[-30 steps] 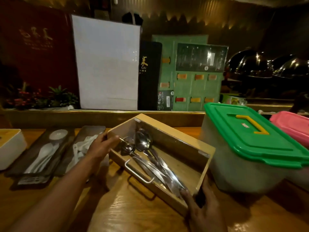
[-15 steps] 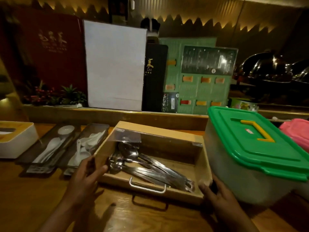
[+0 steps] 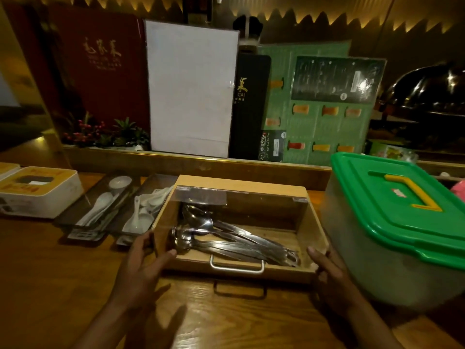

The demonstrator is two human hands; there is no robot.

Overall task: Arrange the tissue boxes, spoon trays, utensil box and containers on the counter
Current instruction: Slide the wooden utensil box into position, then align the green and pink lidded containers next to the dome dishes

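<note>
Now squared to the ledge, the wooden utensil box (image 3: 241, 222), skewed a second ago, sits flat on the bench (image 3: 50, 273) between spoon trays (image 3: 118, 210) and green-lidded container (image 3: 400, 222); left hand (image 3: 141, 270) and right hand (image 3: 329, 270) rest loosely open at its front corners, gripping nothing.

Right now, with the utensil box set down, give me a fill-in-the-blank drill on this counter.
1. The clear container has a ____ lid.
2. The wooden utensil box holds metal ____.
3. The two spoon trays lie between the utensil box and the ____ box.
4. The left hand and right hand flank the ____ box.

Missing: green; spoons; tissue; utensil
</note>
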